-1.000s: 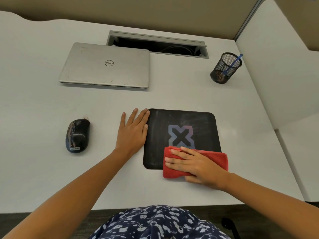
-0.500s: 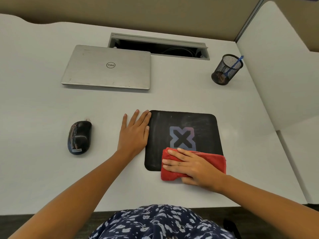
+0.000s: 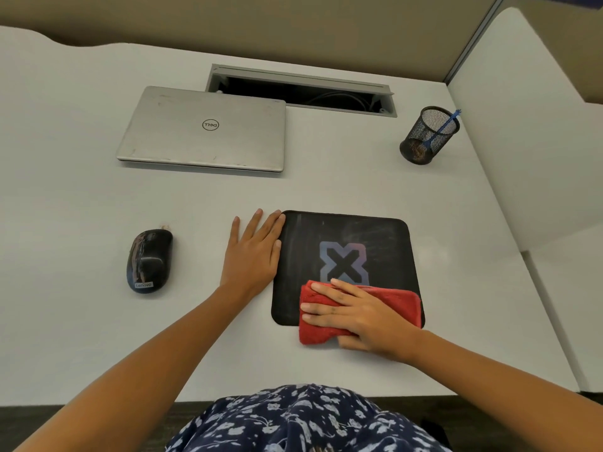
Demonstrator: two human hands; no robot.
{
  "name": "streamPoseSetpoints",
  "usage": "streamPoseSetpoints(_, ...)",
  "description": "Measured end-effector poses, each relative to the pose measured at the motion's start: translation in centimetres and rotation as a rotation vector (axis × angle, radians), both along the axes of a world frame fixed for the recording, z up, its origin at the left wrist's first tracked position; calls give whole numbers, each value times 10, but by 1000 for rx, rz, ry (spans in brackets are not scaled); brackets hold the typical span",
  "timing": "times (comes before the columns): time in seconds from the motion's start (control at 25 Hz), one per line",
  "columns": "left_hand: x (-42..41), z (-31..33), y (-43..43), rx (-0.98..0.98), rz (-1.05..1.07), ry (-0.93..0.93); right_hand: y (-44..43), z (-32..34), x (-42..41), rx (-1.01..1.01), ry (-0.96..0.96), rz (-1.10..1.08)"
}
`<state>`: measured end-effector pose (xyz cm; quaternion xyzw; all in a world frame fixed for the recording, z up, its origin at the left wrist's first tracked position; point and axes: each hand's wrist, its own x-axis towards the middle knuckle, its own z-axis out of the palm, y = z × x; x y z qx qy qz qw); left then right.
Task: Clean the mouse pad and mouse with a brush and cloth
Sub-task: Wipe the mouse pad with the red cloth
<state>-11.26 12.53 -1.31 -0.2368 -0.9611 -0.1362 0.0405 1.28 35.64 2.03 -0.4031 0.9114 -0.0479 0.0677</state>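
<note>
The right hand [image 3: 359, 318] lies flat with its fingers extended, pressing the red cloth [image 3: 403, 303] onto the mouse pad [image 3: 346, 233] near its 5 o'clock corner. The left hand [image 3: 254, 252], open on the tabletop [image 3: 98, 197], braces the pad's 9 o'clock edge. Wiping the pad seems underway, with faint streaks across its far half, while the mouse [image 3: 149, 261], well apart at 9 o'clock, remains to be cleaned.

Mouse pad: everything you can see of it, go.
The mouse pad is black, squarish with rounded corners, matte, with a blue-purple X logo in the middle and faint pale streaks. It lies flat on the white desk. The left hand lies flat against its left edge. The right hand presses a folded red cloth on its near right part; the cloth overhangs the near edge.
</note>
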Motion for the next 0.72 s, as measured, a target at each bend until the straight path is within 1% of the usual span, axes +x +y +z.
streamPoseSetpoints(0.12,0,0,0,3,-2,6,-17,-2,-18,-11,33,-52)
streamPoseSetpoints(0.36,2,2,0,0,-4,8,-29,5,-86,-116,19,-528)
streamPoseSetpoints(0.48,1,2,0,-5,-5,1,-44,7,-117,-114,12,-736)
streamPoseSetpoints(0.52,1,2,0,-9,-5,0,-47,6,-117,-96,25,-737)
streamPoseSetpoints(0.56,1,1,0,-11,-3,-1,-45,4,-111,-77,39,-679)
streamPoseSetpoints(0.64,0,1,0,-15,1,1,-25,3,-88,-63,29,-479)
streamPoseSetpoints(0.68,1,1,0,-16,1,1,-9,5,-76,-60,6,-409)
streamPoseSetpoints(0.72,1,1,0,-17,3,1,7,7,-69,-61,-18,-388)
